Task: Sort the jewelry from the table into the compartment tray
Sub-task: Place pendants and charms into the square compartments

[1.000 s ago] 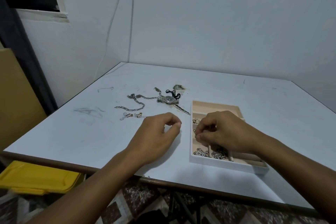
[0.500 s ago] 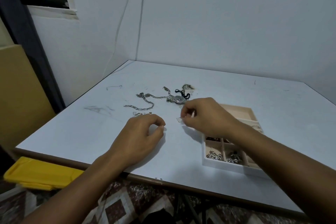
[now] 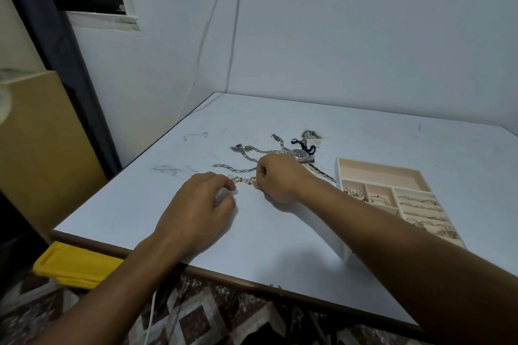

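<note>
A small gold and pearl bracelet (image 3: 244, 180) lies on the white table (image 3: 392, 134) between my two hands. My right hand (image 3: 280, 179) pinches its right end with thumb and forefinger. My left hand (image 3: 201, 199) rests on the table with curled fingers, its fingertips touching the bracelet's left end. Behind them lie a silver chain (image 3: 238, 168), a silver wristwatch (image 3: 301, 154) and a black cord piece (image 3: 302, 144). The beige compartment tray (image 3: 378, 169) stands to the right, with rings and small pieces in its near compartments; my right forearm hides part of it.
The table's brown front edge (image 3: 252, 284) runs close to me. A yellow lid (image 3: 75, 263) lies below the table at the left. A tan board (image 3: 42, 148) leans at the left. Walls close off the table's far and left sides.
My right hand left the tray and crossed left to the bracelet, where it now pinches one end. My left hand slid forward to the bracelet's other end. The camera view shifted left.
</note>
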